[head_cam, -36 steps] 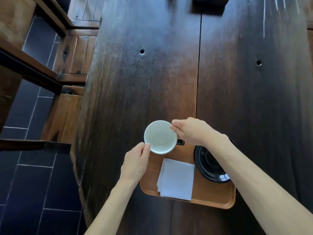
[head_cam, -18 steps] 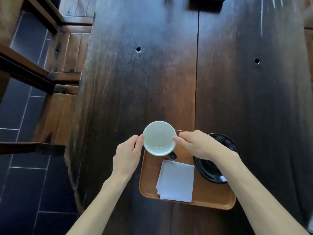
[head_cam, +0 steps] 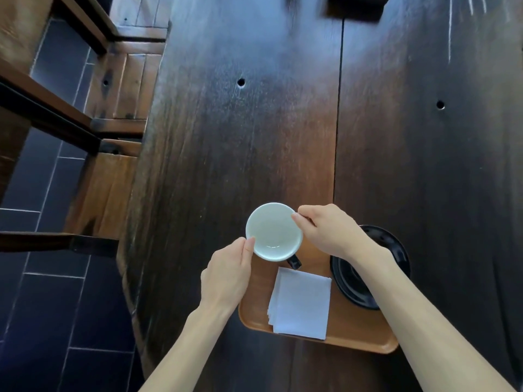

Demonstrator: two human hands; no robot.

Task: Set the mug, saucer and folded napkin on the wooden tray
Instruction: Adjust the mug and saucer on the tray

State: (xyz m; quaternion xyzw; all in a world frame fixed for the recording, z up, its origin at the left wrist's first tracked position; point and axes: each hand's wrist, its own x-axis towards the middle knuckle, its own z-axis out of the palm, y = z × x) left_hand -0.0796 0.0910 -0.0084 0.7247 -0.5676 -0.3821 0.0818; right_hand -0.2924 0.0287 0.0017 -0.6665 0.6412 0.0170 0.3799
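A mug (head_cam: 273,232), white inside with a dark handle turned toward me, sits at the far left corner of the wooden tray (head_cam: 353,333). My left hand (head_cam: 226,274) touches its left rim with thumb and fingertips. My right hand (head_cam: 325,230) pinches the right rim. I cannot tell whether the mug rests on the tray or hangs just above it. A folded white napkin (head_cam: 301,304) lies in the tray's middle. A black saucer (head_cam: 349,284) lies at the tray's right side, partly hidden under my right forearm.
The tray lies near the front edge of a long dark wooden table (head_cam: 254,137). Wooden benches or chairs (head_cam: 121,89) stand along the table's left edge over a dark tiled floor (head_cam: 56,306). A dark object (head_cam: 356,7) sits at the far end.
The mug's handle has turned from pointing right to pointing toward me. My right hand left the handle side and now pinches the rim. My left hand stays at the left rim.
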